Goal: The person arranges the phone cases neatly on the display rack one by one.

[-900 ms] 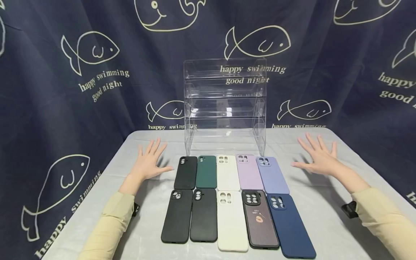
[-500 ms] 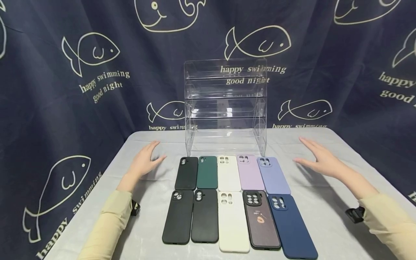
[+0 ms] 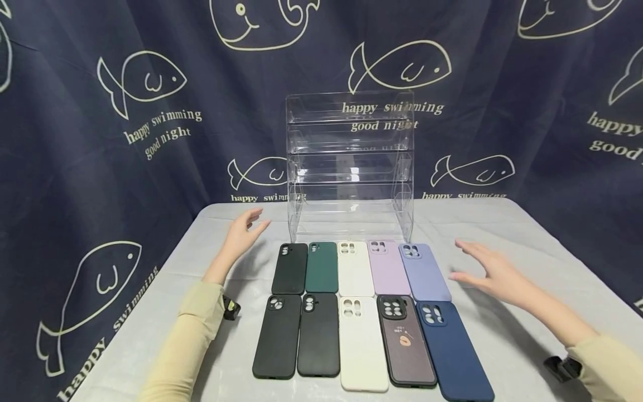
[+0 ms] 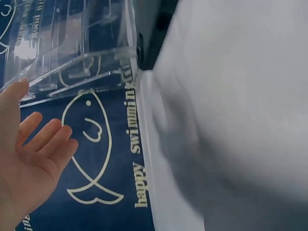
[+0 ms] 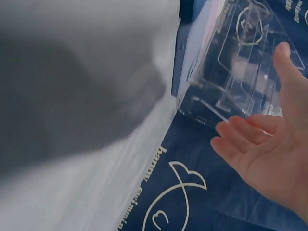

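Observation:
My left hand (image 3: 243,234) hovers left of the clear tiered rack (image 3: 350,220), fingers loosely bent and holding nothing. Nearest to it lies a small black phone case (image 3: 290,269). On the other side, my right hand (image 3: 497,274) is held beside the periwinkle phone case (image 3: 427,273), thumb apart from the fingers and nothing between them. The back row also has a dark green case (image 3: 322,268), a white case (image 3: 355,271) and a lilac case (image 3: 390,269). In both wrist views the hands (image 4: 36,159) (image 5: 269,149) show bare palms, apart from the rack.
In front lie two black cases (image 3: 275,338) (image 3: 318,338), a cream case (image 3: 364,346), a brown case with black rim (image 3: 408,343) and a navy case (image 3: 456,354). A grey-white cloth covers the table (image 3: 226,357). Behind hangs a navy curtain (image 3: 241,100) with fish prints.
From spread fingers, both hands have relaxed. The left hand has moved right and forward toward the rack; the right hand has come nearer the front. The phone cases lie as before.

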`<state>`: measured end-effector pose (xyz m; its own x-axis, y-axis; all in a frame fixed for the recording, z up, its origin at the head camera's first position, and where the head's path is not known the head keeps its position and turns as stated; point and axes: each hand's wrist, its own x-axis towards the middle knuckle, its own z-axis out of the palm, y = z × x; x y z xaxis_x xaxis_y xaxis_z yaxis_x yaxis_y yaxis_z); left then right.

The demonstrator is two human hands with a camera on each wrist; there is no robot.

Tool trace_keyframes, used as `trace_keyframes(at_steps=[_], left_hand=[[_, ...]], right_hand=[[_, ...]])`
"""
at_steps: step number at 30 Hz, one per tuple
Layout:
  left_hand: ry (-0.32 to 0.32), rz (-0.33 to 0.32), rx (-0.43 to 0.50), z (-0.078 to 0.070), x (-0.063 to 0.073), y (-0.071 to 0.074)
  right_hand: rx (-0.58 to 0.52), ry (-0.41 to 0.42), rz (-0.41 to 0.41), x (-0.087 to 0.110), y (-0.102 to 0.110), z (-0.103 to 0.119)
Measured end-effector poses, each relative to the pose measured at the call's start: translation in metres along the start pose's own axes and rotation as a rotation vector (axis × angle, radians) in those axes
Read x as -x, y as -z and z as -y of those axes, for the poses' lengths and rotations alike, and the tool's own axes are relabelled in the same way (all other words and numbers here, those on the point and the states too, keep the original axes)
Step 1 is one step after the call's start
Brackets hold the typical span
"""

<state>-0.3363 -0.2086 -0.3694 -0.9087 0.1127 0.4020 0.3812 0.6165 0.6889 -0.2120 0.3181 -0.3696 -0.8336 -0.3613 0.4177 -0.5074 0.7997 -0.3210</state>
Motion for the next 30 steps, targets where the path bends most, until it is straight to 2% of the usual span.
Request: trace_keyframes(at_steps=[5, 10, 19, 25, 30], left_hand=[[0.007, -0.010, 0.129, -0.005, -0.013, -0.015], [0.016, -0.042, 0.223, -0.006, -0.020, -0.026], [0.050, -0.005, 0.255, -0.007, -0.030, -0.044], [0.074, 0.035, 0.262, -0.005, -0.032, -0.055], [0.041, -0.015, 0.316, -0.004, -0.034, -0.060]], right_hand=[[-0.005, -0.010, -0.007, 0.013, -0.008, 0.010], [-0.062, 0.007, 0.007, 0.023, -0.015, 0.014], [-0.108, -0.077, 0.120, 0.037, -0.020, 0.021], [-0.167, -0.050, 0.166, 0.040, -0.022, 0.025], [-0.167, 0.002, 0.157, 0.043, -0.024, 0.022]])
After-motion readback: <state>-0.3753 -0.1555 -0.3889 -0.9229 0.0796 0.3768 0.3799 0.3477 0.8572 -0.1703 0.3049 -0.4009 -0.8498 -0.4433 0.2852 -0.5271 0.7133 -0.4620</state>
